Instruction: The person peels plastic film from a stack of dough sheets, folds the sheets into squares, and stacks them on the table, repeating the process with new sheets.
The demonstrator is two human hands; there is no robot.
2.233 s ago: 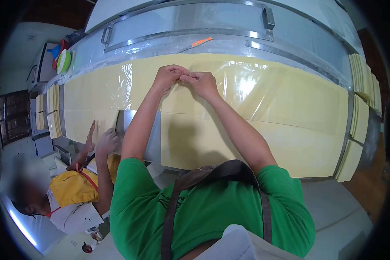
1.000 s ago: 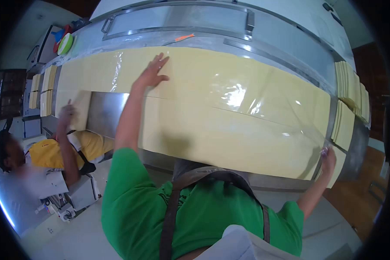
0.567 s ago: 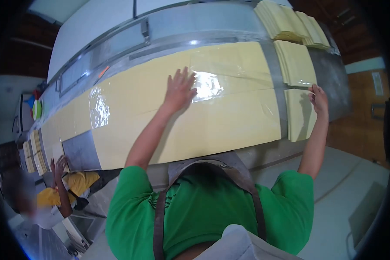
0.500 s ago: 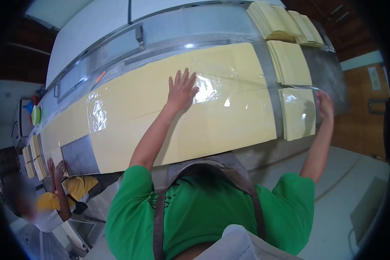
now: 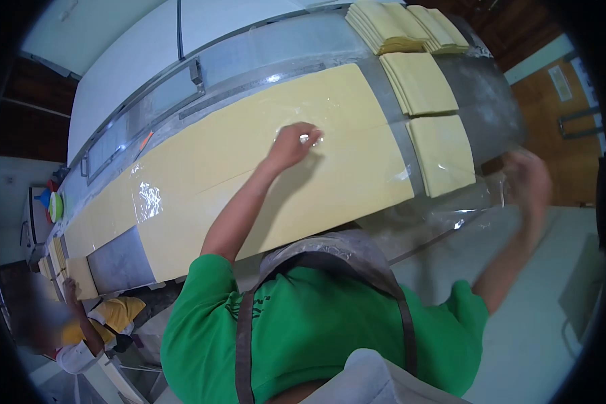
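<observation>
A long pale-yellow sheet [image 5: 249,188] lies flat on the metal table, with a lengthwise seam. Over its right part, my left hand [image 5: 293,145] is closed with the fingertips pinched on clear plastic film [image 5: 459,219], which glints at the fingers. Beyond the table's right end, my right hand [image 5: 528,176] is raised and blurred by motion, its fingers curled at the film's edge. The film drapes past the near right corner. Folded yellow sheets [image 5: 441,155] lie between the long sheet and my right hand.
More folded stacks [image 5: 419,84] stand at the back right. An orange-handled tool [image 5: 146,140] lies beyond the sheet. At the far left, another person [image 5: 118,313] has a hand by smaller yellow stacks. A bare metal patch [image 5: 121,261] and green bowl [image 5: 56,207] are nearby.
My left hand has gone from spread flat to pinched. My right hand has moved outward and down, pulling the film off the folded sheets. The other person's hands have shifted left.
</observation>
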